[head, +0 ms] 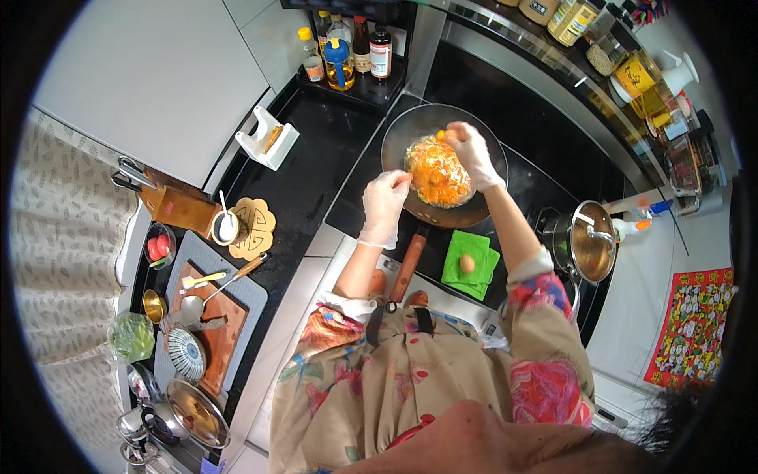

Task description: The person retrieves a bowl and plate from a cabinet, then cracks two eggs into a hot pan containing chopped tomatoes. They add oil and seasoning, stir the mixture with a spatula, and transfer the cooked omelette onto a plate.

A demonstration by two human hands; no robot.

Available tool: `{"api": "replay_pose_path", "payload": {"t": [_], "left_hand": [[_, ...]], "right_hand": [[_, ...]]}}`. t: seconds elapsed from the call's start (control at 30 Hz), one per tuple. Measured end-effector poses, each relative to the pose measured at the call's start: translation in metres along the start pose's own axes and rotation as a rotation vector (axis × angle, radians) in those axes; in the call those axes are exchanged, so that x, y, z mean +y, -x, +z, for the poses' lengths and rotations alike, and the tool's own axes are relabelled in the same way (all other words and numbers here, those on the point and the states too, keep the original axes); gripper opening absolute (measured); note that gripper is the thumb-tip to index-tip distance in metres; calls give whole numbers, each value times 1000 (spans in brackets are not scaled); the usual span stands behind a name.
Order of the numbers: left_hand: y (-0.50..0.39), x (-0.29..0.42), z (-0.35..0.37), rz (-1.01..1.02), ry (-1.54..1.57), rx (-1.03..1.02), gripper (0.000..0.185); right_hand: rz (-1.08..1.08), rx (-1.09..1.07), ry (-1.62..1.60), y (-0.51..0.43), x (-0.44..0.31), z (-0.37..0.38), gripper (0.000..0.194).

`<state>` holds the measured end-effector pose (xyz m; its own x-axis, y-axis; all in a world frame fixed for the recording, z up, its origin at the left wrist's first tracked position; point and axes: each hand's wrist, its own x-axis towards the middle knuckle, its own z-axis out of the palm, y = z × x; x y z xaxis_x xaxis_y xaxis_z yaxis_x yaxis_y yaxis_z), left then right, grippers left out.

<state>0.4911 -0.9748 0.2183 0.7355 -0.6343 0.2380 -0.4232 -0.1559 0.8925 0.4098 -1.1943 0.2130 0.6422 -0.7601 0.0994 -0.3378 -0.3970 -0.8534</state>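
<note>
A dark frying pan (395, 133) sits on the black glass cooktop, with a brown handle (408, 266) pointing toward me. An orange-and-white egg mixture (441, 172) lies inside, looking wet and glossy. My right hand (471, 151), in a clear plastic glove, is over the pan's far right part, its fingers closed around what looks like a brown eggshell (453, 128). An orange yolk (440, 135) shows just left of those fingertips. My left hand (385, 198), also gloved, hovers at the pan's left rim with fingers drawn together; nothing is plainly visible between them.
A brown egg (467, 263) rests on a folded green cloth (453, 281) beside the handle. Rightward stands a steel pot (586, 240). On the left counter are a cutting board (228, 338), ladle (192, 308), patterned bowl (186, 354) and knife block (180, 207). Bottles (380, 52) fill the corner shelf.
</note>
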Motion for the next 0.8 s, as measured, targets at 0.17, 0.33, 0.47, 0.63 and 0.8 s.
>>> {"api": "replay_pose_path", "payload": {"t": [0.17,0.33,0.47,0.63,0.8], "left_hand": [[5,-3,1,4,-8,-14,10],[5,-7,6,-1,-20,-39,11],[4,-4,10,-9,-28,-41,10],[3,-4,10,31,27,-24,11],[4,-4,11,32,76,8,12]], "right_hand": [[45,18,73,5,22,-6,30],[223,-52,-238,11,21,-22,25],[196,-89,-321,20,9,-42,25],[-18,-89,-322,46,8,-42,24],[-76,-125,-47,59,1,-6,30]]}}
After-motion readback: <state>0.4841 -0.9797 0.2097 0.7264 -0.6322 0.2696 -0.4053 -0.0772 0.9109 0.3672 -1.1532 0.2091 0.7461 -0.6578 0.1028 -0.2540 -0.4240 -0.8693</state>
